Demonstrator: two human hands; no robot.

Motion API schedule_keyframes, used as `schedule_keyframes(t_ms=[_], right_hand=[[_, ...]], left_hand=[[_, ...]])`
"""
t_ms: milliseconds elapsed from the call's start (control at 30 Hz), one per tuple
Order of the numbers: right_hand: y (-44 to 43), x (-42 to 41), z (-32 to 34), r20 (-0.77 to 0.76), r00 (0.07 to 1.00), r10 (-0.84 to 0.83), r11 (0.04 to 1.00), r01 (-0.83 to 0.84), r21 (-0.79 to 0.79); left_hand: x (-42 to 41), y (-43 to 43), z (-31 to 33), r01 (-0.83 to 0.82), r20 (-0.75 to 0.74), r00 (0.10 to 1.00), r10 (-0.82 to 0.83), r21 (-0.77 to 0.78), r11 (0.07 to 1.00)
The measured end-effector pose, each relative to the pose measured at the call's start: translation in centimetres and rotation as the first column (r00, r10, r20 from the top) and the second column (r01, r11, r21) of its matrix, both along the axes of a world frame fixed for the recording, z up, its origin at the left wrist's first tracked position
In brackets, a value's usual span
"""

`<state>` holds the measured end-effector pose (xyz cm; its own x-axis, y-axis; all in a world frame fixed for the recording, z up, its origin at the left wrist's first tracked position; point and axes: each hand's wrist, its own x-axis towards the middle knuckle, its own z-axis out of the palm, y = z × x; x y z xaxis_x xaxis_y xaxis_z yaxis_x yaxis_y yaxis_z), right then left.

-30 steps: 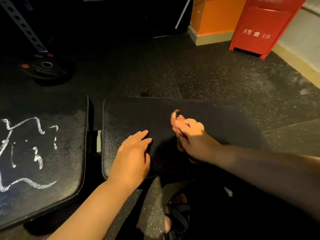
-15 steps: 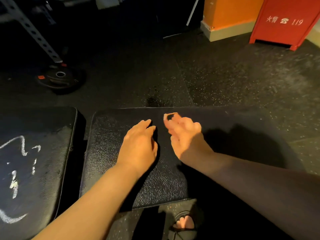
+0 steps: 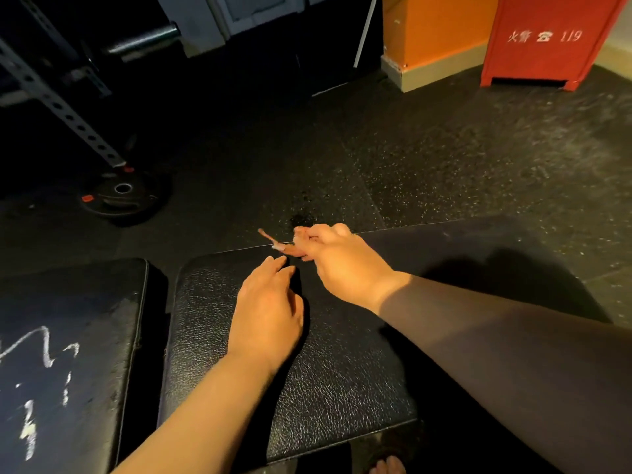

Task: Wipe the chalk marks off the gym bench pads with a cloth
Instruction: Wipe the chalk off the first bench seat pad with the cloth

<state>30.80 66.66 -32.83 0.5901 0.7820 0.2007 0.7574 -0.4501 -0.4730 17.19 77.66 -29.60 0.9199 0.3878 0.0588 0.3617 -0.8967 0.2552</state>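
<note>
— Toes [image 3: 388, 466] show at the near edge, on the floor just below the right bench pad [image 3: 342, 388]. What's on the left?

— Left bench pad [image 3: 102, 319], beside the right one with a dark gap between them. White chalk marks [image 3: 44, 350] zigzag over its near left part.

— And the hands?

— The left hand [image 3: 266, 316] lies palm down on the right pad, fingers straight and close together, pointing to the far edge. The right hand [image 3: 345, 268] is just beyond it, at the pad's far edge, with its fingers curled round a thin pinkish strip [image 3: 278, 246] that sticks out to the left. Whether that strip is the cloth I cannot tell.

— Anything else on that pad?

— A smooth dark sheet [image 3: 444, 248] seems to cover its right part and run off to the right; it may be fabric or only shadow.

— Farther out?

— Speckled black floor [image 3: 444, 172]. On it at far left is a weight plate [image 3: 119, 200], at the foot of a slanted, perforated rack upright [image 3: 68, 114]. At far right stand an orange pillar [image 3: 434, 29] and a red cabinet [image 3: 543, 39] marked 119.
</note>
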Motion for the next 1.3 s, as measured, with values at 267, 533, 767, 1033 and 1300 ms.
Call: schedule_keyframes(t_ms=[267, 533, 767, 1033, 1300], right_hand=[[0.1, 0.9, 0.3, -0.250, 0.921, -0.299, 0.954, 0.298, -0.043], [-1.8, 3.4, -1.3, -0.314, 0.827, -0.467, 0.877, 0.479, -0.042], [-0.8, 0.7, 1.5, -0.367, 0.930, 0.001, 1.000, -0.006, -0.013], [-0.3, 1.6, 3.5, -0.759, 0.580, -0.297, 0.915, 0.401, -0.051], [-1.9, 3.3, 4.3, -0.771, 0.463, -0.438, 0.827, 0.545, -0.142]], left_hand=[[0.1, -0.3, 0.0, -0.009, -0.001, 1.000, 0.009, 0.002, 1.000], [0.2, -0.2, -0.2, -0.023, 0.018, 1.000, 0.023, -0.001, 1.000], [0.2, 0.1, -0.5, -0.014, 0.008, 1.000, 0.013, 0.011, 1.000], [0.3, -0.2, -0.3, -0.013, 0.019, 1.000, 0.012, 0.030, 0.999], [0.4, -0.2, -0.1, -0.027, 0.056, 0.998, 0.026, 0.020, 0.999]])
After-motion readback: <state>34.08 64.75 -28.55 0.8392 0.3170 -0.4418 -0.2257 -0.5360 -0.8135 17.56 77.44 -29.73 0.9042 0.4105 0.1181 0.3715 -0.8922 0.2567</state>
